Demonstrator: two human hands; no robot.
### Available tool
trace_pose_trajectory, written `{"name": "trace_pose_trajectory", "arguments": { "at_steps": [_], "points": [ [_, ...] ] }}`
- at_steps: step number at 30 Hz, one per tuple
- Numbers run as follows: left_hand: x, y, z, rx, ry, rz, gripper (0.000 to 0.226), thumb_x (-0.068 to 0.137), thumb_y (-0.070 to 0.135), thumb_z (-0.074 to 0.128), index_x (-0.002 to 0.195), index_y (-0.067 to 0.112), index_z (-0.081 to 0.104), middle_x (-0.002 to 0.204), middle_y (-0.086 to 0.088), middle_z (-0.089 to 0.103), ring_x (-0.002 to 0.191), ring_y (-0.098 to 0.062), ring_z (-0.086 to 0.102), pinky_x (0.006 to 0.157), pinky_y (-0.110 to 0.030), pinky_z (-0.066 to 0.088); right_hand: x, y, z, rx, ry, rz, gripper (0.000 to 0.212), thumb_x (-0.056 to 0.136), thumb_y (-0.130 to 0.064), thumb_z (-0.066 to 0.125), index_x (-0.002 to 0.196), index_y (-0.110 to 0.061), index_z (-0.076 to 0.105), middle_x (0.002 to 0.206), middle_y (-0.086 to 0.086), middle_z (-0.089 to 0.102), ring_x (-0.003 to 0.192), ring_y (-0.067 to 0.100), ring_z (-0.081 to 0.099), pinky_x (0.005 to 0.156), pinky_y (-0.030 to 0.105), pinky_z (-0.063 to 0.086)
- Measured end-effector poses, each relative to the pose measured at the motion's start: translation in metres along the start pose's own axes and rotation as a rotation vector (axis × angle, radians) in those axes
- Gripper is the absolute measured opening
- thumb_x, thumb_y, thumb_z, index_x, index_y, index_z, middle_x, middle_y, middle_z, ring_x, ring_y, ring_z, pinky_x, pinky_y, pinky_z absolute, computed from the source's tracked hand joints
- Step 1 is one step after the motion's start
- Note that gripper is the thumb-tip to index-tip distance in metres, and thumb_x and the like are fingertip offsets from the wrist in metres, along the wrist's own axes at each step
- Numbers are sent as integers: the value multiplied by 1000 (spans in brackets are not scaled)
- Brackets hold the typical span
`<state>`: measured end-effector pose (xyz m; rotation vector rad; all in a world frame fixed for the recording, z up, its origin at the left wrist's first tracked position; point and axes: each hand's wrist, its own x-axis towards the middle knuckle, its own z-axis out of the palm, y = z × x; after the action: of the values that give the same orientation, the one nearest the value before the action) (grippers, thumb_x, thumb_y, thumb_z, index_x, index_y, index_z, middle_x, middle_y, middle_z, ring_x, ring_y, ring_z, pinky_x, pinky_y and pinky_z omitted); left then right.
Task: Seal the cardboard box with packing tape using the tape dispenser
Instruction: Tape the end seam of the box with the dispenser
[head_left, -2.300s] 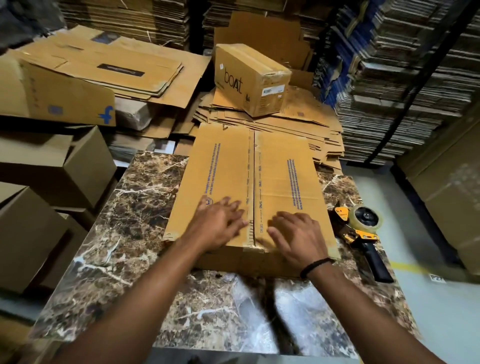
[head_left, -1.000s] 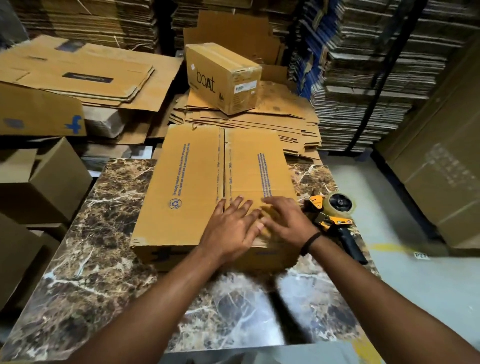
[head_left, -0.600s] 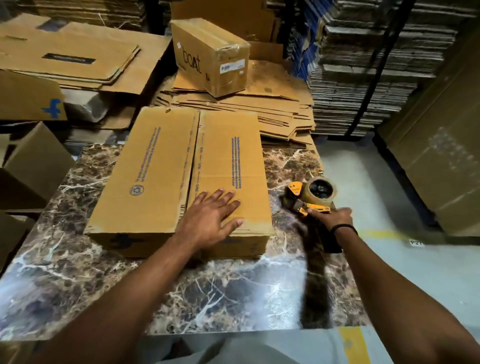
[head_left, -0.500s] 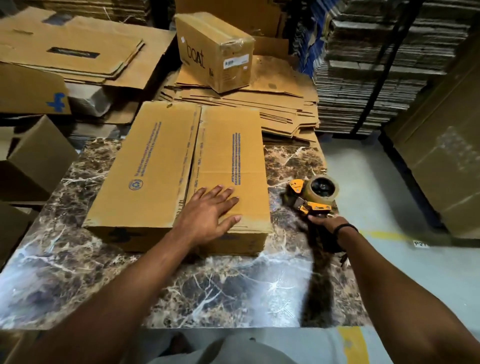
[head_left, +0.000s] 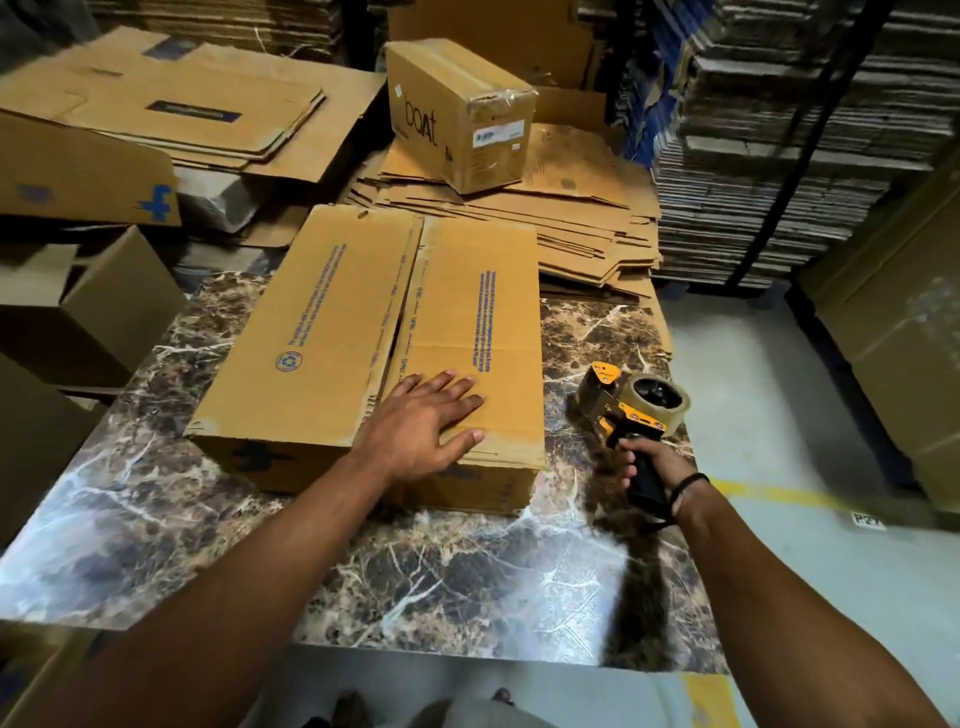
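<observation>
A long brown cardboard box (head_left: 332, 322) lies on the marble table (head_left: 467, 571) with its two top flaps folded shut and a bare seam down the middle. My left hand (head_left: 421, 426) lies flat, fingers spread, on the near end of the right flap. To the right of the box, my right hand (head_left: 649, 465) grips the black handle of the yellow tape dispenser (head_left: 631, 402). The dispenser carries a roll of clear-brown tape and sits just above the table's right part, apart from the box.
A taped box marked "boat" (head_left: 457, 114) rests on a pile of flattened cartons (head_left: 582, 228) behind the table. More flat cartons and boxes (head_left: 83, 312) crowd the left. Tall stacks of cardboard (head_left: 779, 145) rise at the right, by a grey floor with a yellow line (head_left: 774, 491).
My right hand left the box top, reached right and closed on the tape dispenser's handle. My left hand stayed pressing the right flap. The view shifted to the right.
</observation>
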<state>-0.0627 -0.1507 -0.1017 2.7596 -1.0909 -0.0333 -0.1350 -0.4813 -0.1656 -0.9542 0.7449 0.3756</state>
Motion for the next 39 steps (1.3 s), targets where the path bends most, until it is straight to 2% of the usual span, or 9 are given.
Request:
{"name": "trace_pose_trajectory", "arguments": {
  "at_steps": [4, 8, 14, 18, 21, 26, 30, 34, 39],
  "points": [
    [0, 0, 0, -40, 26, 9, 59, 92, 61, 29, 144, 33, 32, 153, 10, 24, 142, -10, 16, 116, -41, 11, -18, -10, 22, 81, -117, -125, 19, 73, -15, 58, 55, -14, 51, 46, -4, 42, 35, 10, 40, 38, 23, 39],
    [1, 1, -1, -142, 26, 29, 60, 91, 60, 34, 143, 30, 35, 151, 12, 28, 141, -6, 16, 115, -37, 10, -40, -28, 53, 46, -173, -217, 23, 76, -17, 55, 54, -15, 47, 46, -4, 41, 36, 11, 40, 40, 23, 39],
    [12, 13, -47, -1023, 166, -232, 57, 90, 32, 59, 142, 20, 37, 148, 5, 34, 136, -8, 30, 109, -25, 25, -62, -37, 131, -57, -348, -247, 23, 81, -15, 51, 58, -14, 47, 47, -3, 43, 38, 12, 42, 43, 24, 41],
    [14, 7, -84, -1286, 295, -342, 58, 95, 33, 49, 146, 18, 27, 150, 3, 30, 127, -3, 31, 104, -24, 27, -62, -26, 184, -175, -406, -246, 35, 88, -11, 47, 54, -15, 55, 48, -4, 47, 37, 12, 45, 43, 24, 44],
    [0, -13, -96, -1469, 415, -433, 61, 92, 39, 50, 144, 15, 31, 149, -2, 34, 132, -10, 35, 108, -29, 31, -60, -11, 220, -274, -432, -239, 35, 92, -8, 48, 58, -14, 55, 50, -2, 48, 38, 14, 47, 44, 26, 46],
    [-49, -61, -106, -1788, 654, -574, 42, 97, 18, 45, 136, 3, 42, 138, -10, 50, 128, -20, 46, 110, -36, 33, -54, 17, 274, -435, -436, -225, 26, 88, -7, 56, 63, -11, 56, 53, 3, 49, 40, 18, 48, 45, 29, 47],
    [-91, -100, -98, -1832, 781, -683, 37, 94, 2, 43, 130, 8, 51, 129, -4, 58, 118, -14, 53, 106, -35, 38, -51, 35, 315, -619, -462, -223, 15, 87, -5, 56, 73, -8, 52, 53, 4, 49, 41, 20, 48, 47, 29, 47],
    [-132, -127, -89, -1789, 877, -792, 55, 86, -16, 43, 133, 12, 48, 118, -3, 65, 109, -16, 61, 96, -33, 47, -52, 45, 348, -894, -454, -289, 6, 85, -4, 60, 81, -3, 56, 55, 7, 52, 41, 22, 50, 46, 29, 46],
    [-166, -138, -69, -1679, 902, -881, 63, 83, -22, 43, 135, 13, 45, 116, -1, 65, 102, -12, 63, 85, -29, 50, -59, 50, 381, -1290, -423, -383, 13, 81, -9, 66, 85, 4, 62, 63, 16, 61, 46, 26, 57, 48, 28, 50]
  ]
}}
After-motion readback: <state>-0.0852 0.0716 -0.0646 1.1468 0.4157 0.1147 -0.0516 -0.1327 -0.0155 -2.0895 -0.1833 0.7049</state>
